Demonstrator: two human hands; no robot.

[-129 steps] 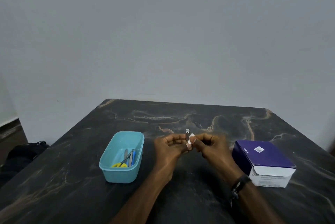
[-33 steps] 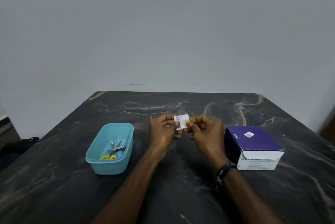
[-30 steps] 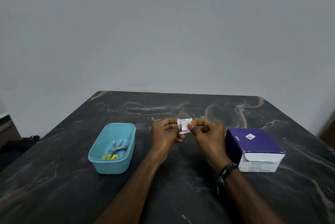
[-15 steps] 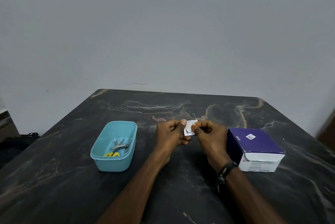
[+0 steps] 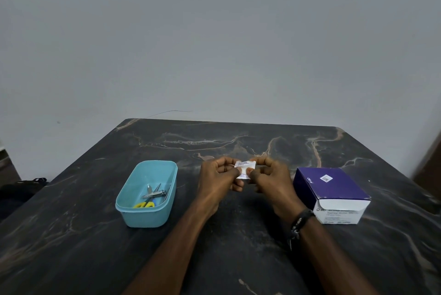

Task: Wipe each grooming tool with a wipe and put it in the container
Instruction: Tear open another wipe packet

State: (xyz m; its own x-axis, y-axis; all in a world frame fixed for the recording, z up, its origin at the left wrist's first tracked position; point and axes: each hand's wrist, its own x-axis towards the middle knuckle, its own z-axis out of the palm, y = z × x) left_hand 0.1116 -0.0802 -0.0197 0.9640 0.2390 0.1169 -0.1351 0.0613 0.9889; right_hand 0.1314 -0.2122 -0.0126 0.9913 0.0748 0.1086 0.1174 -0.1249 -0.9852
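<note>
So I've got the wipe packet (image 5: 245,170) pinched between both hands, left hand (image 5: 218,181) and right hand (image 5: 272,181) each gripping a side over the bench (image 5: 238,259). Container (image 5: 148,193) with the tools (image 5: 154,195) sits off to my left, left hand's nearer.

Box front, white face: the box (image 5: 331,194) at the right on the tabletop (image 5: 238,247) carries "BD" with a round logo, then a word that looks like "Alcohol"; the rest of this line is blurred.
Box front, smaller lines: several lines of small print under it, too small to read.
Box top, purple face: a white square label with a code pattern like a QR code; beside it, near the left edge, a small white mark that cannot be read.
Sachet: the small white sachet (image 5: 244,169), held between the left hand (image 5: 220,181) and the right hand (image 5: 269,181), has lines of dark print, not readable.
</note>
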